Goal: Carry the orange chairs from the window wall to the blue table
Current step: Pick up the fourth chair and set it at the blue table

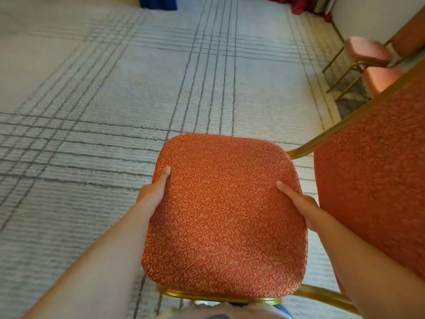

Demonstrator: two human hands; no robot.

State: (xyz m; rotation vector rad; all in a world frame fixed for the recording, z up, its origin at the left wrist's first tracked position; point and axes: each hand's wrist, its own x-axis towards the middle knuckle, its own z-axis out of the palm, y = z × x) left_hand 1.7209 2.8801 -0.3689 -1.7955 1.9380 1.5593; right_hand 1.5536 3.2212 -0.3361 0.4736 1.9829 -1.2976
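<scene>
An orange patterned chair with a gold metal frame fills the lower middle of the view, its seat facing me and its backrest at the right. My left hand grips the seat's left edge, thumb lying on the fabric. My right hand grips the seat's right edge the same way, thumb on top and fingers hidden underneath. A blue cloth, likely the blue table's cover, shows at the top edge, far ahead.
Pale carpet with grey crossing lines stretches ahead. More orange chairs with gold legs stand at the right, along a white wall. Red fabric hangs at the top right.
</scene>
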